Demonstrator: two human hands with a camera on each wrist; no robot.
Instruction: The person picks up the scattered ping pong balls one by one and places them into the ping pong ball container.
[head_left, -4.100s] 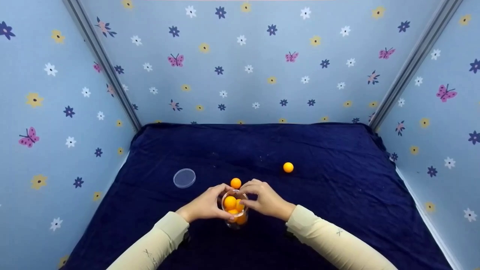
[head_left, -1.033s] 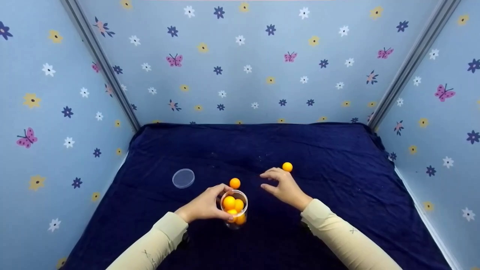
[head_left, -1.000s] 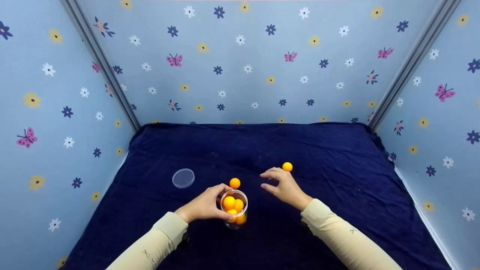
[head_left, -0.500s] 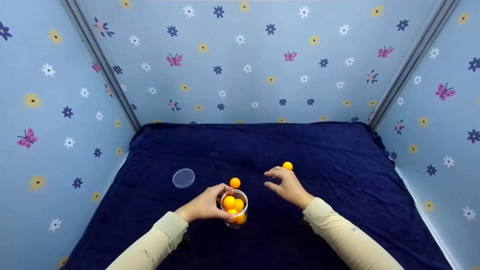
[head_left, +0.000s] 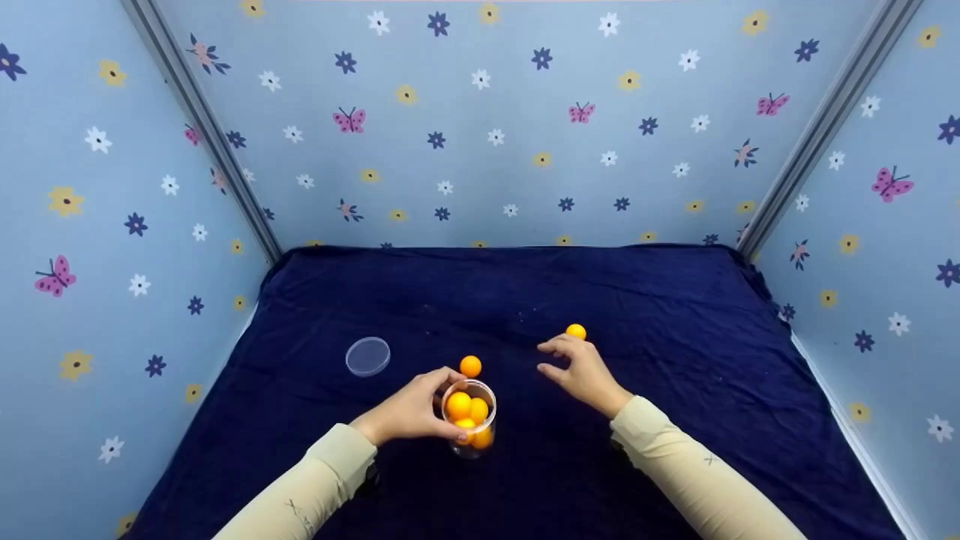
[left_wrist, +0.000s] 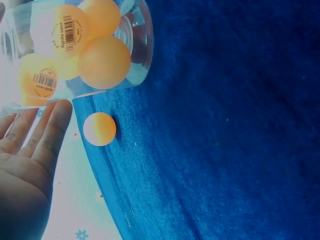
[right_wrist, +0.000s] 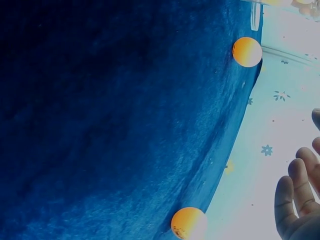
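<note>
The left hand (head_left: pixel 412 405) curls round the clear jar (head_left: pixel 493 411) of ping-pong balls (head_left: pixel 459 406) and should hold it steady, while the empty right hand (head_left: pixel 583 370), loosely bent, should gently pinch the lone ball (head_left: pixel 576 331) just past it.

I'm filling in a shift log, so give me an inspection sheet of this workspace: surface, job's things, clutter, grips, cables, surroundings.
Surface: dark blue cloth, wrinkled.
Job's things: open clear jar, several orange balls inside; middle ball loose just beyond it; right ball loose; lid off, lying left.
Clutter: a few pale specks on the cloth.
Grips: left grip holds the jar; right grip holds nothing, near the right ball.
Cables: nothing seen.
Surroundings: blue walls with flowers and butterflies; grey posts at the corners.
</note>
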